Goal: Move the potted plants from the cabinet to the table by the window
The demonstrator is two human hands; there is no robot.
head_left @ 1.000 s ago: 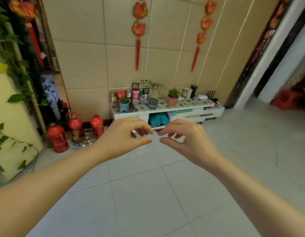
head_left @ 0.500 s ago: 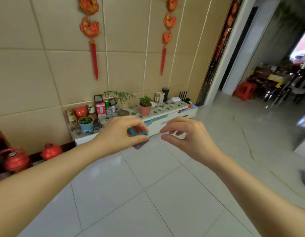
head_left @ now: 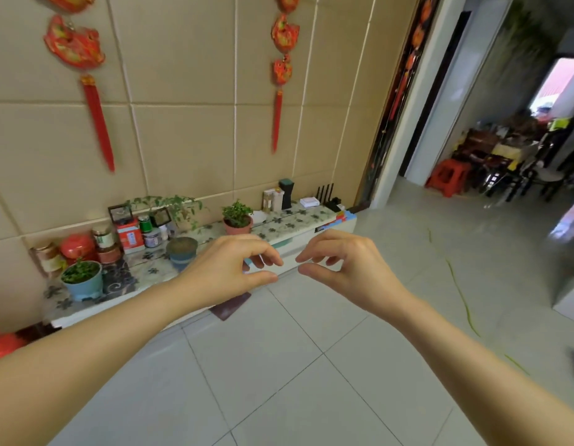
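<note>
A low cabinet (head_left: 298, 226) is lining a tiled wall, holding three potted plants (head_left: 236, 218). We are raising left hand (head_left: 229, 273) and right hand (head_left: 347, 268), loosely curled, empty. Pots look breakable; we suggest gripping their sides.

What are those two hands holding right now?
Nothing. The left hand and right hand hover with loosely curled fingers in front of the cabinet, touching no plant.

Moved closer, so the cabinet (head_left: 289, 235) looks bigger now, pots clearer at 11 o'clock; red jugs gone at 9 o'clock.
</note>
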